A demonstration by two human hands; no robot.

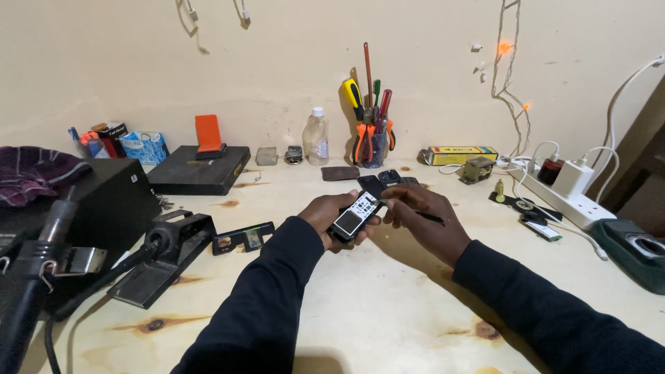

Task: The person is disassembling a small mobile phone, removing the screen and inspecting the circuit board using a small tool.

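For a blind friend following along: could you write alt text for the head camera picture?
A person's left hand holds a small opened phone above a pale wooden workbench, while the right hand works on it with a thin dark tool. A cup of screwdrivers stands by the wall.

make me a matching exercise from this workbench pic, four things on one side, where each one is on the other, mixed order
Things:
1. small phone
2. clear plastic bottle
3. white power strip
4. orange block

Places:
A. on the flat black box, back left
B. held in the left hand, right hand touching it
C. by the wall, left of the screwdriver cup
D. right side of the table, charger plugged in

Pairs: 1-B, 2-C, 3-D, 4-A
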